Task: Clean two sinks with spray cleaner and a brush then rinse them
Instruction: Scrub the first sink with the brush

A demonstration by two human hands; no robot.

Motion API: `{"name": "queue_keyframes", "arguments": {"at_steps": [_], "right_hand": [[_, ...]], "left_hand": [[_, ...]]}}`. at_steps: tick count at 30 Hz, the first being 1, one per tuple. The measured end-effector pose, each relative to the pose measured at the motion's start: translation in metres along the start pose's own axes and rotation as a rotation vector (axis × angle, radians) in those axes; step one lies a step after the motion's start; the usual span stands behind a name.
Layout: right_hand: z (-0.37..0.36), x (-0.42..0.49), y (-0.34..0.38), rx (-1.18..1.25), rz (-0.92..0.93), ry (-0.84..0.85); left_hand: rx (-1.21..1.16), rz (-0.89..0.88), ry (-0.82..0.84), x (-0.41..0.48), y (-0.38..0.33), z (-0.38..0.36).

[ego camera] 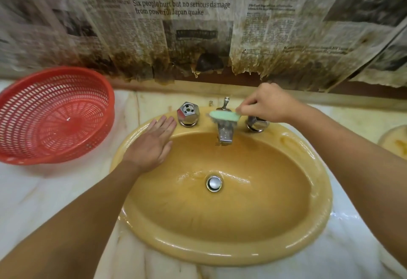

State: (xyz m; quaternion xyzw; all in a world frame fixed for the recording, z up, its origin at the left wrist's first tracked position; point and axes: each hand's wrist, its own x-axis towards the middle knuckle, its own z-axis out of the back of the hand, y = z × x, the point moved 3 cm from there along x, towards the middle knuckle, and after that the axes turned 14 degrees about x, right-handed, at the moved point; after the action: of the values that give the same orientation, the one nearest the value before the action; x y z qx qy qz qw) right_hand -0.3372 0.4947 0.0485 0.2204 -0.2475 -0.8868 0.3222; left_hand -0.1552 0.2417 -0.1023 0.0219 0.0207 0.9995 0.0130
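The sink (220, 254) beneath both hands looks wet and glossy, so its bowl seems scrubbed, with rinsing likely left. The left hand (152, 144) lies flat, fingers straight, on the rim, and beyond it the right hand (266, 104) pinches a green brush (224, 116) on top of the tap (225, 134). Well to the right of that hand a second sink (394, 141) shows its stained edge, probably not yet cleaned
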Motion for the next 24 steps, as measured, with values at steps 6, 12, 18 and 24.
{"name": "queue_keyframes", "arguments": {"at_steps": [6,12,18,24], "right_hand": [[0.002,-0.023,-0.008,-0.041,0.012,-0.128],[-0.006,-0.033,-0.003,0.06,0.017,-0.076],[-0.018,-0.038,-0.011,0.214,0.008,-0.126],[-0.085,-0.033,-0.044,0.55,-0.341,-0.579]], "left_hand": [[0.003,-0.004,0.005,0.002,-0.001,0.0],[0.025,-0.009,0.018,0.002,0.0,-0.002],[0.023,-0.01,0.011,0.002,0.0,-0.001],[0.02,-0.02,0.002,0.004,0.001,-0.001]]}}
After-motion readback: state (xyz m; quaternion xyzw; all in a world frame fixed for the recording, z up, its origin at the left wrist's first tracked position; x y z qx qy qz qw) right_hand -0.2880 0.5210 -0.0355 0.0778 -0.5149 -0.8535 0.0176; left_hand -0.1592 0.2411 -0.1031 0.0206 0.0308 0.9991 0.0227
